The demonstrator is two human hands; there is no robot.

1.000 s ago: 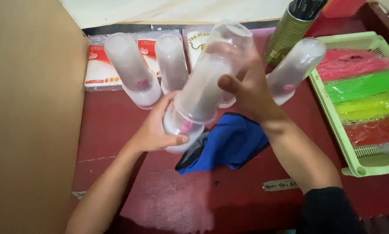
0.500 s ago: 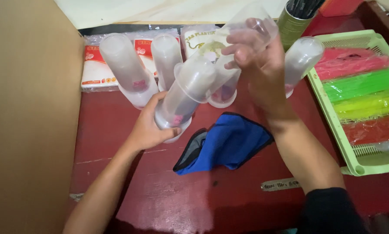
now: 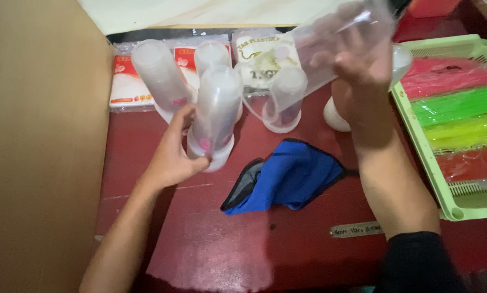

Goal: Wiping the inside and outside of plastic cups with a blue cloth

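Note:
My left hand [image 3: 174, 153] grips the base of a frosted clear plastic tube [image 3: 216, 114] that stands upright on the dark red table [image 3: 211, 255]. My right hand [image 3: 363, 68] is raised at the upper right, closed around a second clear plastic tube [image 3: 336, 43] held tilted in the air, its mouth toward the left. More of the same tubes stand behind: one leaning [image 3: 159, 78], one [image 3: 210, 54] behind the held tube and a shorter one [image 3: 284, 100] in the middle. A blue and black cloth [image 3: 287, 176] lies crumpled in front of them.
A green plastic tray [image 3: 433, 168] at the right holds bundles of pink, green, yellow and red straws. Plastic-wrapped packets [image 3: 125, 87] lie at the back. A brown cardboard panel [image 3: 37, 146] walls off the left side. A small metal plate [image 3: 357, 229] lies near the front.
My right hand has pulled one tube off the stack, carrying it up and to the right. My left hand has tipped the remaining tube upright onto the table.

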